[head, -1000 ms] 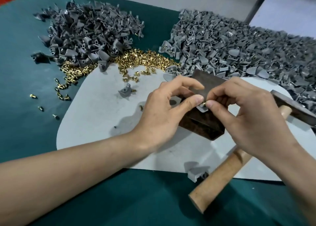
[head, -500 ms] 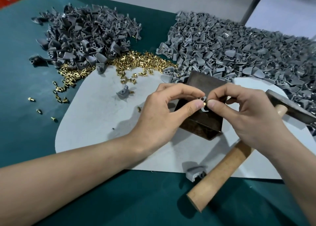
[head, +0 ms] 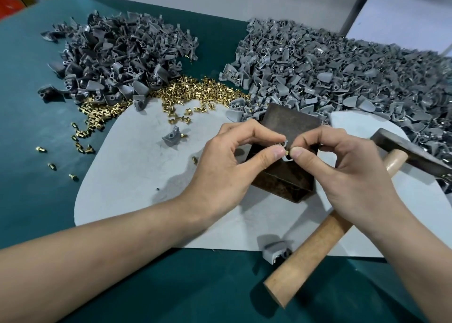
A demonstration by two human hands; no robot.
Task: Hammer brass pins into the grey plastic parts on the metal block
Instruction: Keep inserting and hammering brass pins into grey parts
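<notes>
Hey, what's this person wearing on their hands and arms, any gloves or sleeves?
Nothing. The left hand and right hand are bare, with no gloves, rings or watch in view. The forearms are bare too, and no sleeves show. The nails are short.

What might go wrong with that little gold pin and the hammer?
1. The brass pin is tiny, pinched between the left hand and right hand at the grey part above the metal block; it may slip and drop among the loose pins.
2. If it sits crooked, hammering might bend it.
3. The hammer lies below the right wrist; fingers holding the part could get hit when it swings.
</notes>
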